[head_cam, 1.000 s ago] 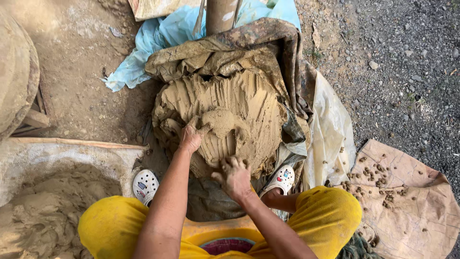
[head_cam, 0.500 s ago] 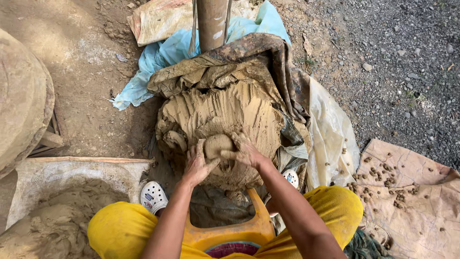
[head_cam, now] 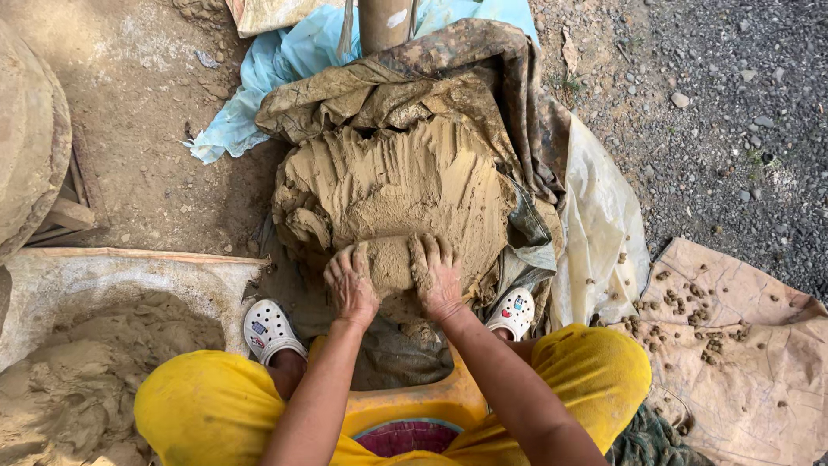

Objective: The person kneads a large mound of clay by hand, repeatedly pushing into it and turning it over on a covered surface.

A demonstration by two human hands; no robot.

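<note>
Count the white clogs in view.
2. One clog is left of the left hand, beside the clay mound. The other clog is right of the right hand, partly hidden under the yellow trouser leg.

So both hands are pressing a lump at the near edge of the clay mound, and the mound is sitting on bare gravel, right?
Not quite. The head view shows the left hand and right hand on the lump at the near edge of the clay mound, but the mound sits on a muddy cloth, not bare gravel.
</note>
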